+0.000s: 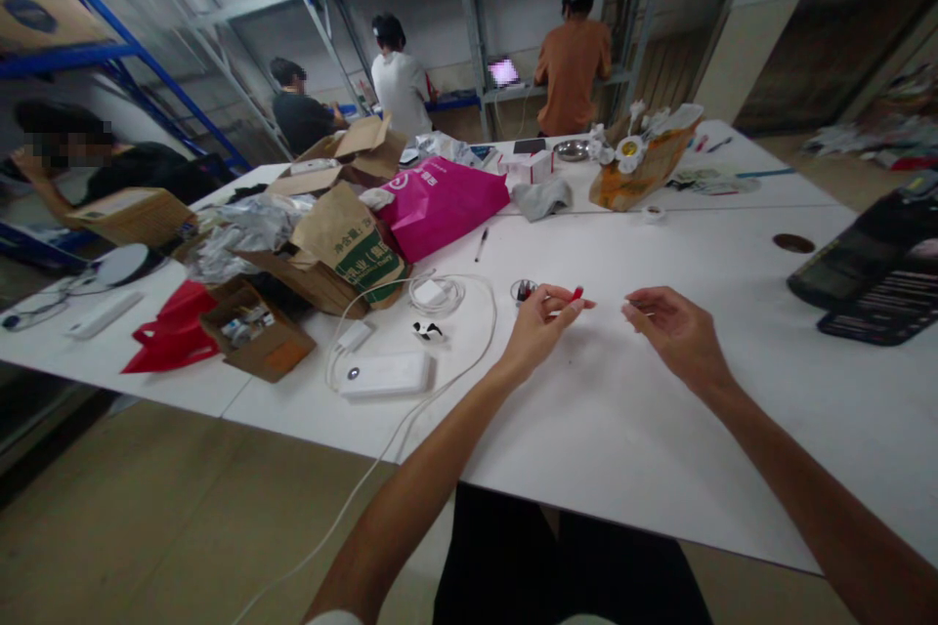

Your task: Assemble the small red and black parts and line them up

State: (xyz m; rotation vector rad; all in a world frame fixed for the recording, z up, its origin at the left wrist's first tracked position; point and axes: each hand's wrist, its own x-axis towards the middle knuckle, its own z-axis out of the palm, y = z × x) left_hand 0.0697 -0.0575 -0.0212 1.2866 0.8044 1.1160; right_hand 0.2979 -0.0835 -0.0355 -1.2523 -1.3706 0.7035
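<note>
My left hand (540, 327) is closed in a pinch on a small red piece (577, 293), whose kind I cannot make out. To its right, my right hand (674, 327) has its fingertips pressed together. Something tiny may be between them, but it is too small to name. Both hands hover over the white table (608, 439), a short gap apart. Just behind my left hand is a small round clear container (523, 290) with dark items in it, partly hidden by that hand.
A white power bank (388, 375), a coiled white cable (458, 298) and a black-and-white figure (428, 331) lie left. Behind are a pen (482, 244), a magenta bag (444, 205) and cardboard boxes (260, 332). A black bag-like object (865, 254) stands right. Several people sit farther back.
</note>
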